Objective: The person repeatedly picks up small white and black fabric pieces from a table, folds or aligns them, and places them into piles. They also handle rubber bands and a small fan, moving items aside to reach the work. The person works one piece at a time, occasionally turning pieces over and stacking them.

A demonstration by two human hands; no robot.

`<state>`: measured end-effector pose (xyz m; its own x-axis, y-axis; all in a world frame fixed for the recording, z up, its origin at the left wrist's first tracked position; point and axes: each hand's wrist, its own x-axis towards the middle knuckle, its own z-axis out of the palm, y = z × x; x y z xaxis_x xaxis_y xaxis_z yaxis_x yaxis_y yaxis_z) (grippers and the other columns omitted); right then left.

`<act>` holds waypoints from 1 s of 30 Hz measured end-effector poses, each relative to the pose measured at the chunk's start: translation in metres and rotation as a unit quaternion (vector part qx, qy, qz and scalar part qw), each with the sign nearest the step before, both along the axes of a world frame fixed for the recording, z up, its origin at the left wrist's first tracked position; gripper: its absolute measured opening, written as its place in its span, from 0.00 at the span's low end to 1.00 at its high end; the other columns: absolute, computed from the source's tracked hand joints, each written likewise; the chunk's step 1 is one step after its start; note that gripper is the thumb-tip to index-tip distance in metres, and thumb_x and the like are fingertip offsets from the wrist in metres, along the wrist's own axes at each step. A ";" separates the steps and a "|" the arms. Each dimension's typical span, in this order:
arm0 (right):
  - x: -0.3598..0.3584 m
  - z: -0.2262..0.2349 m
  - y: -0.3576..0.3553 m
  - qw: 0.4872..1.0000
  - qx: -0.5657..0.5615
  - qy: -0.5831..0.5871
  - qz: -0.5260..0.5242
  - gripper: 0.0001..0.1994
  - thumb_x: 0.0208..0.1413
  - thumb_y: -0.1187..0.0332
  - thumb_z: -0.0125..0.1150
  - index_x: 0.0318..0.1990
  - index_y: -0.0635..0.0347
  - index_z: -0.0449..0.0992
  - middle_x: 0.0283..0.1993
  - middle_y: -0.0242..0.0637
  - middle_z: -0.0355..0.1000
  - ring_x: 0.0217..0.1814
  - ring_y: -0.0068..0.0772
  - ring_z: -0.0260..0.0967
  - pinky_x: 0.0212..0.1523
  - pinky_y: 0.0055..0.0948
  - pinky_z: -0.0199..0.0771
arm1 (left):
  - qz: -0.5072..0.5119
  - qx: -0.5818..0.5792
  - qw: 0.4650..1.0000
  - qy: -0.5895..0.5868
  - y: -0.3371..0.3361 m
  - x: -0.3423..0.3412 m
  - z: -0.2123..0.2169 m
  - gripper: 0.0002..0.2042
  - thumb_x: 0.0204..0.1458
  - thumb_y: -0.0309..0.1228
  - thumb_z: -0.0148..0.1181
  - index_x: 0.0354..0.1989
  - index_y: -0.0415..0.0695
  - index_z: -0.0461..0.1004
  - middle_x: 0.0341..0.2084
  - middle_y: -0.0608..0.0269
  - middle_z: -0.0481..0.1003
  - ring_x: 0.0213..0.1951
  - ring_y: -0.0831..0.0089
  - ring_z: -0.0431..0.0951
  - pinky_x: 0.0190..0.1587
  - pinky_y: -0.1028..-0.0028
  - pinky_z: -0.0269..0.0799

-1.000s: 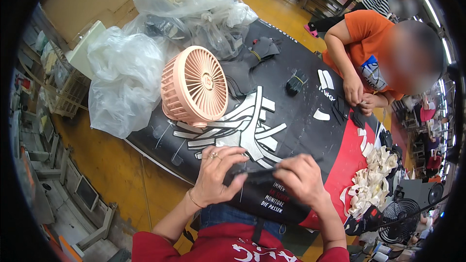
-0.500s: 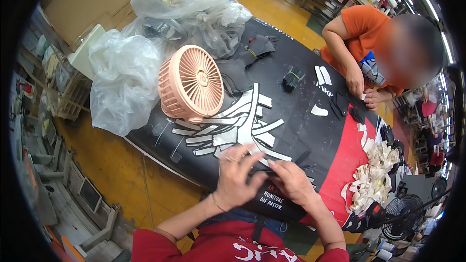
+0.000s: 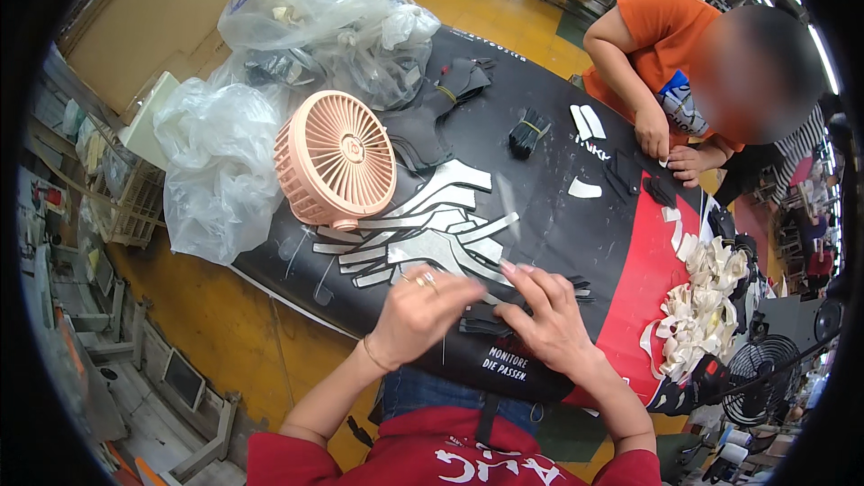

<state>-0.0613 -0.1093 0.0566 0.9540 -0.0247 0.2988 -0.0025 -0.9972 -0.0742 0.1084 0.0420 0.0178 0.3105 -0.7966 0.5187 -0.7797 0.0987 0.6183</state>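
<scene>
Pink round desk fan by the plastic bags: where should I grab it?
Grip the pink round desk fan by its rim, coming from above: it stands tilted on the black table cover, its grille facing up, its upper edge free. Plastic bags crowd its left side.

Fan [image 3: 335,160] on table [image 3: 576,243], bags [image 3: 216,162] left, scrap pile [image 3: 706,306] right

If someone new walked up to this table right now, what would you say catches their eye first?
Most likely the pink fan standing at the table's far left, in front of the crumpled clear plastic bags. Next, the left hand and right hand meeting over small black pieces at the near edge of the black and red table cover. A heap of white strips lies to the right.
</scene>
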 end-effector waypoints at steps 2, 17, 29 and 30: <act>-0.002 0.004 0.004 0.998 -0.062 0.001 0.010 0.06 0.51 0.67 0.60 0.38 0.48 0.77 0.57 0.34 0.72 0.61 0.33 0.68 0.64 0.40 0.60 | -0.092 0.001 0.996 0.010 0.007 -0.007 0.008 0.14 0.46 0.25 0.68 0.43 0.47 0.81 0.36 0.66 0.81 0.37 0.72 0.81 0.43 0.70 0.70; 0.058 -0.008 0.002 0.932 0.342 0.090 -0.084 0.36 0.54 0.65 0.68 0.67 0.64 0.58 0.49 0.56 0.71 0.44 0.60 0.73 0.49 0.53 0.70 | 0.163 0.128 0.978 -0.003 0.010 0.035 -0.003 0.13 0.51 0.29 0.65 0.45 0.45 0.79 0.54 0.58 0.73 0.56 0.56 0.70 0.62 0.56 0.56; 0.026 -0.016 0.009 0.984 0.172 -0.036 0.021 0.20 0.42 0.71 0.72 0.46 0.56 0.76 0.55 0.41 0.71 0.53 0.41 0.73 0.49 0.38 0.73 | 0.069 -0.073 0.989 0.110 0.035 -0.021 -0.016 0.09 0.52 0.20 0.61 0.42 0.39 0.72 0.40 0.54 0.79 0.42 0.60 0.79 0.45 0.64 0.71; 0.023 -0.016 0.009 0.980 0.188 -0.050 0.048 0.19 0.40 0.72 0.71 0.44 0.56 0.76 0.55 0.41 0.72 0.54 0.40 0.73 0.49 0.38 0.73 | 0.075 -0.079 0.982 0.156 0.034 -0.029 -0.017 0.10 0.54 0.21 0.59 0.44 0.40 0.71 0.42 0.53 0.79 0.42 0.58 0.79 0.46 0.64 0.71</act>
<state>-0.0388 -0.1006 0.0411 0.9237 -0.0631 0.3779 0.1156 -0.8945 -0.4318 0.0793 0.0764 0.0004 0.5817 -0.6469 0.4931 -0.5674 0.1117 0.8159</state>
